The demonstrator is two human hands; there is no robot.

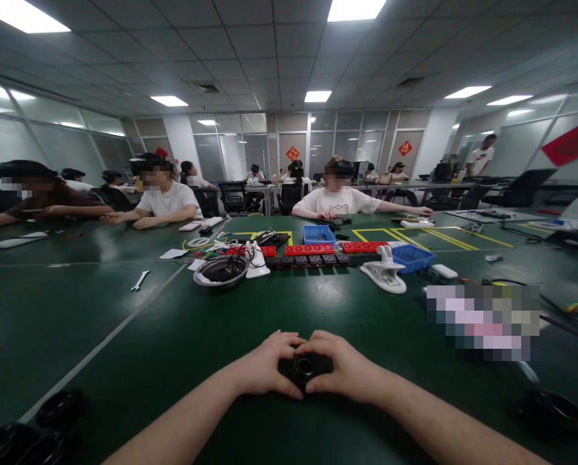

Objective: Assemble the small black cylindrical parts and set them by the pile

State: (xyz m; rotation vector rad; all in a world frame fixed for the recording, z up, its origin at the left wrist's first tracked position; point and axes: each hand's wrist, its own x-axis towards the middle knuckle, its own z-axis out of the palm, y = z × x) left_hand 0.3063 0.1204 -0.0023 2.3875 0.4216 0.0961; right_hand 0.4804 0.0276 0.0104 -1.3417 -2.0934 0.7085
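Both hands meet low over the green bench, closed from either side on a small black round part that rests on the bench surface: the left hand has its grip clenched on the part's left edge, the right hand on its right edge, thumbs arching over the top, so the part is braced between the two and pinned in place (its central opening faces up between the thumbs). Left of the part, at the near corner, lie several dark round pieces, and another black piece sits to its right. Beyond the part stand a metal bowl and a white clamp-like tool, then a row of red and black power strips with blue bins. Farther still, other people sit at the bench.
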